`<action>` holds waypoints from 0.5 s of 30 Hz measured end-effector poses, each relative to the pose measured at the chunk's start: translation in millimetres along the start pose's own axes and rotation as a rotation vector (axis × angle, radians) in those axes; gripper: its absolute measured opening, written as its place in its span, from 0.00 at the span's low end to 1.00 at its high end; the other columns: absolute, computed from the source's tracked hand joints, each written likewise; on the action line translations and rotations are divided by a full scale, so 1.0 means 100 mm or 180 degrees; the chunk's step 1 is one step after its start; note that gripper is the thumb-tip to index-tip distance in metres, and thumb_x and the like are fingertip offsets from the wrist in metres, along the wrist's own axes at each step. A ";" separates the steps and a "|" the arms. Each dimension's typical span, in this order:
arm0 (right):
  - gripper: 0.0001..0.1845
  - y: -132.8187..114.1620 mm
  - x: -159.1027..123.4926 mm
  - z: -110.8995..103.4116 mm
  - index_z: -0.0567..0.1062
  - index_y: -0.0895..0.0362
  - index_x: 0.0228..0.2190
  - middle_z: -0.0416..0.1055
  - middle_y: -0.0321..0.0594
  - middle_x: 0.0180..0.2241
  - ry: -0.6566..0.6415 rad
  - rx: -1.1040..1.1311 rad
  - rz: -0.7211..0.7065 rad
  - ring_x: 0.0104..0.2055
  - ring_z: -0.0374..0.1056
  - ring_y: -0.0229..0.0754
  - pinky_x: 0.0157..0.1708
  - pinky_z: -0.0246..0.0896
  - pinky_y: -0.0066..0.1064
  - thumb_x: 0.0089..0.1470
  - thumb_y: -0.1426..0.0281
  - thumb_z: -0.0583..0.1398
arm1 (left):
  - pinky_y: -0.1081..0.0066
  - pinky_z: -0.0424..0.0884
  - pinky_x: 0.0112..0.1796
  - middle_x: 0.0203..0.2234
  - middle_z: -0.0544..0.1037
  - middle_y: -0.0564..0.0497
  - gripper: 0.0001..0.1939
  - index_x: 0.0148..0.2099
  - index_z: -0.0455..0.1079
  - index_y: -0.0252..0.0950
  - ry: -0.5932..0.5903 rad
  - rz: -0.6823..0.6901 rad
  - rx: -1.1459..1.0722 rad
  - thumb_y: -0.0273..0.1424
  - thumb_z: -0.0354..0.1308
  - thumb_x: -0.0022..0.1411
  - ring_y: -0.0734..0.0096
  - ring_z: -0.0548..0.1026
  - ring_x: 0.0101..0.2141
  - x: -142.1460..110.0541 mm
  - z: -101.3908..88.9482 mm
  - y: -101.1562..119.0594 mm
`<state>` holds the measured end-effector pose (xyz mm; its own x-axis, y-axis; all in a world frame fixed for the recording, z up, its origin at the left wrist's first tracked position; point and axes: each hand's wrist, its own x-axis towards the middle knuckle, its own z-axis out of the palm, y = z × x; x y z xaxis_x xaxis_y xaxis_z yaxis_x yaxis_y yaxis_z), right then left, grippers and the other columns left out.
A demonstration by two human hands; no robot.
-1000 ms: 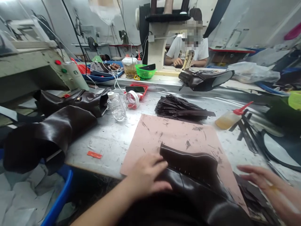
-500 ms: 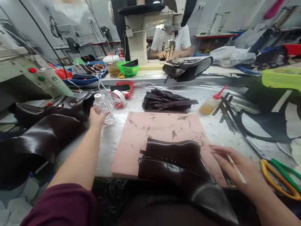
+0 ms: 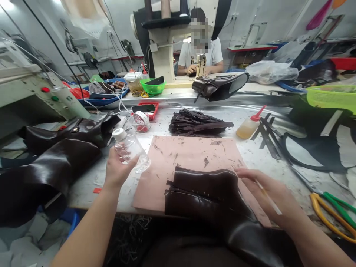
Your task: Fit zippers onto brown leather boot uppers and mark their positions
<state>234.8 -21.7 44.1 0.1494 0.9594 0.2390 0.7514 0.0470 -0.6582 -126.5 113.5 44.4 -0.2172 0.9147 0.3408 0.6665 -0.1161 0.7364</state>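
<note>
My left hand (image 3: 117, 171) is wrapped round a clear bottle (image 3: 132, 149) with a white cap, which leans to the left and is lifted near the left side of the pink mat (image 3: 191, 152). In my right hand (image 3: 278, 200) lies a thin whitish stick (image 3: 269, 199), held across the fingers; its far tip is too fine to make out. Those fingertips are beside the upper edge of a dark brown leather boot (image 3: 205, 193). The boot lies on its side, partly on the mat, with its zip and a row of small pale stitches facing up.
Brown strips (image 3: 194, 123) are heaped behind the mat. A red-tipped squeeze bottle (image 3: 247, 128) and scissors (image 3: 328, 215) are on the right. More boots (image 3: 52, 163) lie left. A co-worker (image 3: 198, 55) sits behind the sewing machine (image 3: 162, 55).
My left hand has picked the clear bottle up off the table and brought it nearer and rightward. My right hand has shifted slightly left, towards the boot, still with the stick.
</note>
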 end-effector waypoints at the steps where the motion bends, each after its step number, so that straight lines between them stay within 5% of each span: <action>1: 0.13 0.02 -0.03 0.02 0.74 0.50 0.33 0.77 0.38 0.36 0.0007 -0.0015 -0.0027 0.38 0.73 0.47 0.39 0.68 0.35 0.53 0.58 0.53 | 0.66 0.71 0.39 0.38 0.72 0.47 0.31 0.48 0.60 0.36 0.0136 -0.0181 0.0137 0.43 0.61 0.42 0.62 0.73 0.39 0.07 -0.03 -0.08; 6: 0.17 0.21 -0.19 0.09 0.73 0.50 0.32 0.77 0.41 0.36 0.0253 -0.0122 0.0065 0.37 0.73 0.49 0.34 0.70 0.35 0.52 0.53 0.51 | 0.59 0.67 0.43 0.38 0.72 0.46 0.35 0.51 0.57 0.35 0.0374 -0.0559 0.0748 0.38 0.63 0.41 0.56 0.72 0.41 0.35 -0.23 -0.31; 11: 0.19 0.28 -0.15 0.04 0.75 0.50 0.31 0.78 0.39 0.32 0.0069 -0.0235 -0.0214 0.31 0.75 0.48 0.23 0.72 0.31 0.50 0.52 0.51 | 0.62 0.69 0.39 0.48 0.67 0.41 0.47 0.63 0.41 0.39 0.0411 -0.0122 0.0978 0.41 0.62 0.46 0.59 0.74 0.40 0.36 -0.33 -0.30; 15: 0.19 0.29 -0.14 0.05 0.75 0.51 0.30 0.78 0.39 0.30 0.0190 -0.0230 -0.0428 0.29 0.75 0.47 0.22 0.72 0.30 0.51 0.54 0.51 | 0.63 0.70 0.38 0.46 0.69 0.46 0.38 0.58 0.52 0.45 0.0278 0.0132 0.1301 0.41 0.63 0.45 0.59 0.73 0.40 0.37 -0.40 -0.20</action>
<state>251.2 -32.0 18.0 0.0807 0.9275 0.3650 0.8111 0.1517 -0.5649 -176.3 134.2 65.9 -0.2322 0.8742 0.4264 0.9003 0.0273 0.4345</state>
